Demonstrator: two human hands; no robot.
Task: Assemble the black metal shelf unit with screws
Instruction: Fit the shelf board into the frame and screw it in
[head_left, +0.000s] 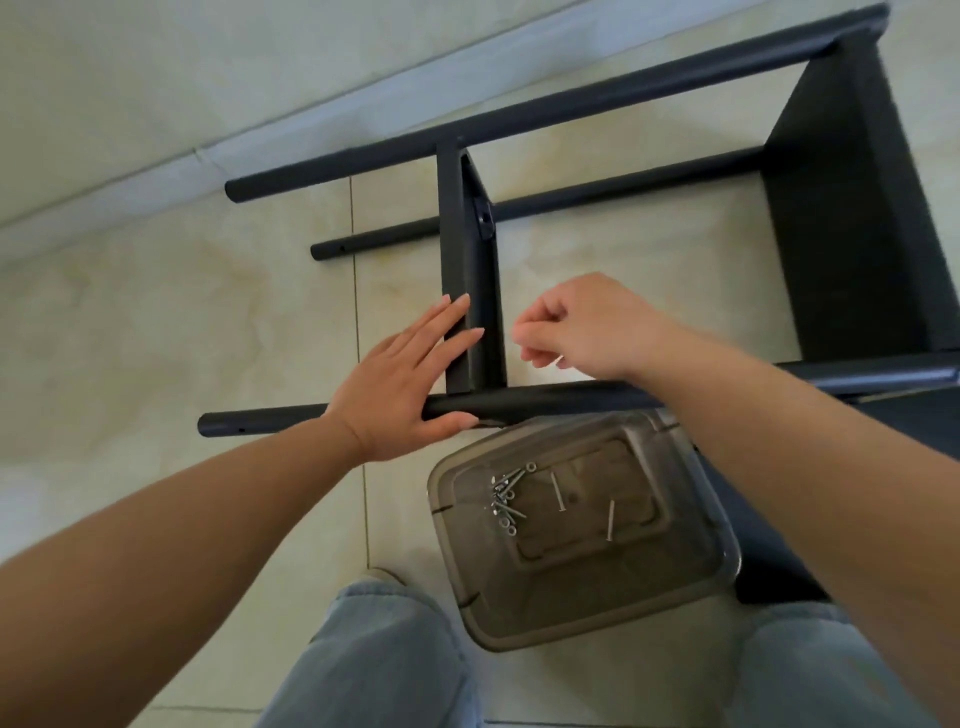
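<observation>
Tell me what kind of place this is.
Probably a room at home: a tiled floor with a pale baseboard, the black shelf unit lying on it, a screw tub beside the knees.

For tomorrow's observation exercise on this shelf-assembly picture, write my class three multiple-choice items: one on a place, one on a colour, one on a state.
1. Where do the loose screws lie?
A. in the clear plastic container
B. on the wall ledge
C. on the person's knee

2. What colour is the shelf frame?
A. white
B. red
C. black

3. How is the left hand held?
A. clenched in a fist
B. flat, fingers straight, on the frame
C. lifted clear of the frame

Answers:
1 A: the screws lie on the container's floor.
2 C: tubes and panels are all black.
3 B: its straight fingers rest on the middle panel.
</observation>
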